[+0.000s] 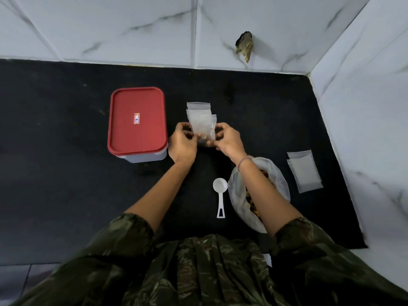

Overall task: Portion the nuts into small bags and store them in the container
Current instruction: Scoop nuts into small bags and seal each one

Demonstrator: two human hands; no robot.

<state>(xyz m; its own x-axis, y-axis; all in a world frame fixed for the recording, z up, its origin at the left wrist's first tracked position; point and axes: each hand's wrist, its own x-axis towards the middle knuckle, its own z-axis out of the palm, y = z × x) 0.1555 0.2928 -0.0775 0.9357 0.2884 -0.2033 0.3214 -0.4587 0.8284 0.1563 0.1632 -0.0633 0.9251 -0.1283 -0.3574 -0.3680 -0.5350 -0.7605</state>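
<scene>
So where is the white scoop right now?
In the head view the white scoop lies on the black mat, centre-front, just left of the open nut bag.

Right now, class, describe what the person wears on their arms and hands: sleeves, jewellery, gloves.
Both arms wear loose dark green camouflage-patterned fabric sleeves, the left sleeve and right sleeve, ending near the elbows; the forearms are bare. The left hand and right hand are ungloved. A thin red-and-white braided thread bracelet circles the right wrist. No watch shows.
</scene>
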